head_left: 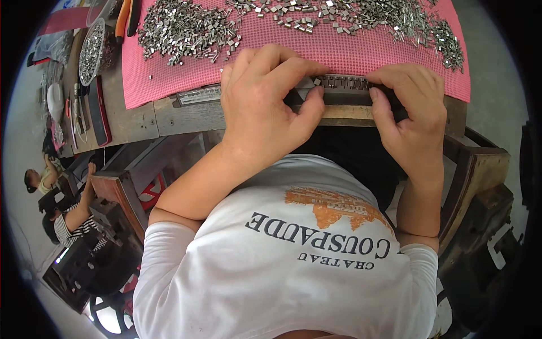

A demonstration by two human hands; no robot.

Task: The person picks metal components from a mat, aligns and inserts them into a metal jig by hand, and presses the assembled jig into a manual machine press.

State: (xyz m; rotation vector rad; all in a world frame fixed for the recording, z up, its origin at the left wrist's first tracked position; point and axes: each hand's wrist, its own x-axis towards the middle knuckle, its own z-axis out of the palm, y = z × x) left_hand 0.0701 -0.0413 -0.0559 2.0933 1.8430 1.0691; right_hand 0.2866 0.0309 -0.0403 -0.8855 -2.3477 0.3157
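Observation:
At the table's near edge, a row of small silver metal links (345, 82), like a watch band, lies along a dark bar (350, 97). My left hand (268, 96) is at the row's left end. Its thumb and index finger close around a small metal link (317, 82). My right hand (415, 107) pinches the right end of the row between thumb and index finger. The other fingers of both hands are curled, and the parts under them are hidden. Left of my left hand, a flat metal strip (200, 96) lies along the edge.
Loose metal pieces (186, 31) are heaped on a pink mesh mat (271, 53) beyond my hands. Orange-handled pliers (122, 20), a clear bag of small parts (92, 53) and a dark red case (101, 110) are at the left. Two people sit far left.

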